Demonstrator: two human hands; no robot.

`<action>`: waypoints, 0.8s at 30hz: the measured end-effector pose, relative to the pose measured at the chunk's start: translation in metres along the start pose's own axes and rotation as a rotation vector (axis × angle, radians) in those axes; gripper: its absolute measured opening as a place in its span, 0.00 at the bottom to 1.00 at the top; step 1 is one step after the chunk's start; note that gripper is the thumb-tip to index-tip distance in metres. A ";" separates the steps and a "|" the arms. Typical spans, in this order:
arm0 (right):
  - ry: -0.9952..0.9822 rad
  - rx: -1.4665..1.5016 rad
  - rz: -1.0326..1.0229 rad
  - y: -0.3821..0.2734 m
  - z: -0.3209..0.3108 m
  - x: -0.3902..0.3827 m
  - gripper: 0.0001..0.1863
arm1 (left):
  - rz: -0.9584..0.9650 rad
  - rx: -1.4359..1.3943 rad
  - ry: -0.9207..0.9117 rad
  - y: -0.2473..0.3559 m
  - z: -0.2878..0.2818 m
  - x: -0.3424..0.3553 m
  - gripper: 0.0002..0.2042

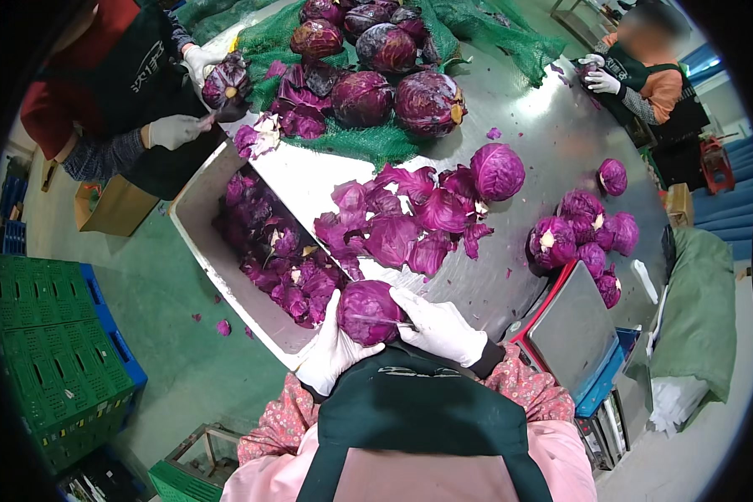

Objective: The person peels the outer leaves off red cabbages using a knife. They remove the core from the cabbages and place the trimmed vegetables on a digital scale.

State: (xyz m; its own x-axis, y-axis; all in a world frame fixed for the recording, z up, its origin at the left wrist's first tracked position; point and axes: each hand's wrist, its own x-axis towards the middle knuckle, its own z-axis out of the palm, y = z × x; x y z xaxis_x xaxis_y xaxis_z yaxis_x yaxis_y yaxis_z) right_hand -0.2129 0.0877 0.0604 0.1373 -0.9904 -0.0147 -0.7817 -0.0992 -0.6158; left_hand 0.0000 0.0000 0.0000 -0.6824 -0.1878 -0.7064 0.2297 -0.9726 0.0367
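A purple cabbage (366, 303) is held in front of my apron, near the table's front edge. My left hand (330, 356), in a white glove, cups it from the left and below. My right hand (440, 325), gloved too, is closed on a knife (375, 321) whose thin blade lies across the cabbage's near face; its handle is mostly hidden in the glove. Loose purple cabbage leaves (402, 238) lie in a heap just beyond. To the left, a white bin (217, 268) holds many torn-off leaves.
Untrimmed cabbages (361, 99) sit on green netting (368, 144) at the far side. Trimmed cabbages (579, 213) cluster on the right of the metal table (485, 289). Co-workers handle cabbages at far left and far right. Green crates (58, 326) stand on the left floor.
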 end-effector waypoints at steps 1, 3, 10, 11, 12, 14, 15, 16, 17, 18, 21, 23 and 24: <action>0.000 0.008 0.013 0.000 0.000 0.000 0.37 | 0.000 0.018 0.009 0.001 0.001 -0.001 0.39; 0.025 -0.046 0.050 -0.001 0.005 0.000 0.34 | 0.001 0.059 0.018 0.004 0.004 0.003 0.39; 0.135 -0.101 0.088 0.007 0.023 0.001 0.27 | -0.023 0.076 0.064 -0.001 0.006 0.004 0.38; 0.149 -0.061 0.120 0.012 0.022 0.003 0.25 | -0.020 0.069 0.073 -0.001 0.006 0.004 0.38; 0.168 -0.024 0.148 0.018 0.018 0.011 0.24 | -0.013 0.065 0.078 0.002 0.008 0.005 0.37; 0.173 0.288 0.348 0.027 0.004 0.015 0.21 | -0.001 0.087 0.109 0.004 0.007 0.004 0.38; 0.069 0.472 0.490 0.018 -0.014 0.021 0.17 | 0.011 0.116 0.045 0.003 0.002 0.002 0.38; 0.129 0.567 0.548 0.020 -0.019 0.025 0.18 | 0.017 0.149 -0.021 0.001 -0.005 0.003 0.38; 0.188 0.661 0.604 0.022 -0.022 0.029 0.18 | 0.023 0.182 -0.087 -0.001 -0.016 0.004 0.39; 0.257 0.761 0.639 0.034 -0.021 0.035 0.19 | -0.161 -0.206 -0.325 0.004 -0.058 0.010 0.38; 0.247 0.925 0.581 0.039 -0.023 0.043 0.32 | 0.018 -0.378 -0.210 -0.006 -0.055 -0.005 0.37; 0.009 0.912 0.446 0.006 -0.030 0.054 0.37 | 0.228 -0.208 -0.488 -0.008 -0.093 -0.004 0.37; -0.112 0.806 0.535 -0.003 -0.038 0.054 0.41 | 0.282 -0.186 -0.530 -0.006 -0.103 -0.003 0.37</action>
State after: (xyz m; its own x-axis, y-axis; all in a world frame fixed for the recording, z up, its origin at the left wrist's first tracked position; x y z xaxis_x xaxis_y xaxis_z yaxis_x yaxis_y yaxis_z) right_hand -0.2261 0.0308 0.0915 -0.0254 -0.8666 -0.4984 -0.1126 0.4978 -0.8599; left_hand 0.0722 0.0202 -0.0705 -0.8182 -0.5227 -0.2396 0.5355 -0.8444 0.0135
